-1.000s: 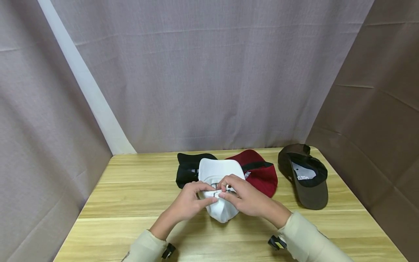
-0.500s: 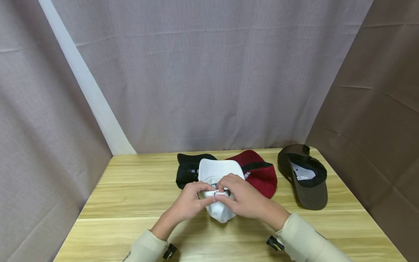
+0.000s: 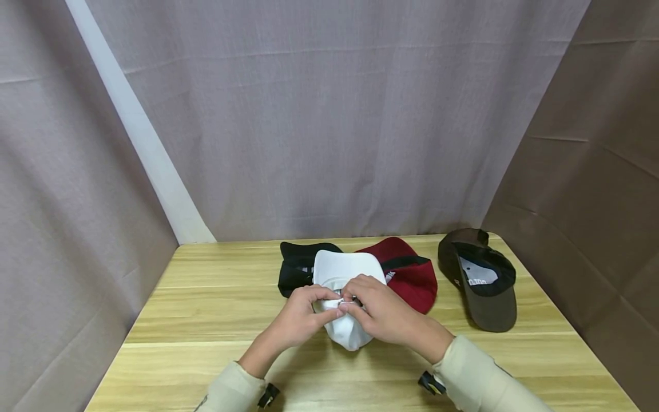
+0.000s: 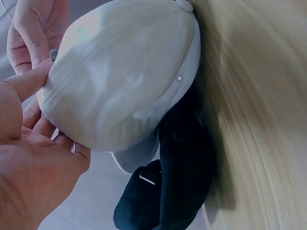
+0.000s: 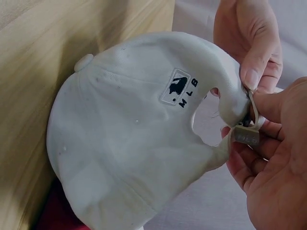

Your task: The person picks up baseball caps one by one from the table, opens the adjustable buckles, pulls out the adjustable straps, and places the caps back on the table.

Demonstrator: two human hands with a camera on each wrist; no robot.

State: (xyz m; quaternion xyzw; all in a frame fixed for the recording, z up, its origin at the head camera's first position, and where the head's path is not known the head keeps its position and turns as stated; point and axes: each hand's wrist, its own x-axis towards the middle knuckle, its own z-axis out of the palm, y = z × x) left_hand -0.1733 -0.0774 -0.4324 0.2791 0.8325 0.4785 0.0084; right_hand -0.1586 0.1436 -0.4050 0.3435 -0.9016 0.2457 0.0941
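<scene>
A white baseball cap (image 3: 348, 265) lies crown down on the table, its brim pointing away from me. At its near edge my left hand (image 3: 298, 317) pinches the back band between thumb and fingers. Opposite it, my right hand (image 3: 383, 312) pinches the strap, and the two thumbs nearly meet. The right wrist view shows the strap's metal buckle (image 5: 247, 136) by the right fingers, beside the cap's rear opening. The left wrist view shows the cap's crown (image 4: 120, 72) and the left fingers along its edge. The fingers partly hide the strap.
Behind the white cap on the left sits a black cap (image 3: 294, 274), and a dark red cap (image 3: 419, 283) lies behind it on the right. A dark brown cap (image 3: 491, 309) rests at the table's far right. Grey curtains (image 3: 329, 126) stand behind the wooden table (image 3: 206, 320).
The right thumb and fingers have shifted slightly at the strap, drawing close to the left thumb. The left hand and all the caps have stayed practically in place.
</scene>
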